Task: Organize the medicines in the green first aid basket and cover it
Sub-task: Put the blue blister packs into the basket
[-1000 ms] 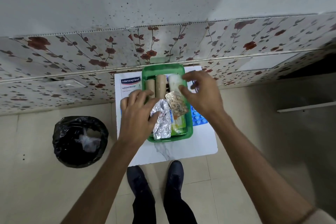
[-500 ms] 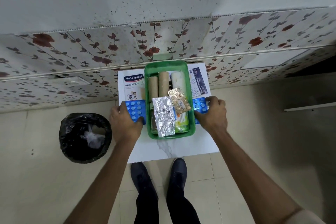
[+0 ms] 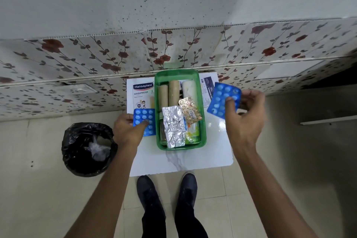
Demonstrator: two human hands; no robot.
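The green basket (image 3: 178, 73) stands on a small white table (image 3: 212, 152). Inside lie two tan bandage rolls (image 3: 171, 93), a white roll (image 3: 188, 89), a silver foil strip (image 3: 173, 126) and a gold pill strip (image 3: 190, 110). My left hand (image 3: 127, 131) grips a blue pill strip (image 3: 144, 120) just left of the basket, low over the table. My right hand (image 3: 245, 118) holds a second blue pill strip (image 3: 222, 100) lifted and tilted, right of the basket. No lid is in view.
A Hansaplast box (image 3: 142, 92) lies left of the basket and a printed packet (image 3: 207, 91) right of it. A black-lined bin (image 3: 87, 149) stands on the floor to the left. A floral-papered wall (image 3: 96, 60) backs the table. My shoes (image 3: 166, 187) are below.
Both hands left the basket and went to its sides, each onto a blue pill strip. The right hand has now lifted its strip off the table; the left has a hold on its strip.
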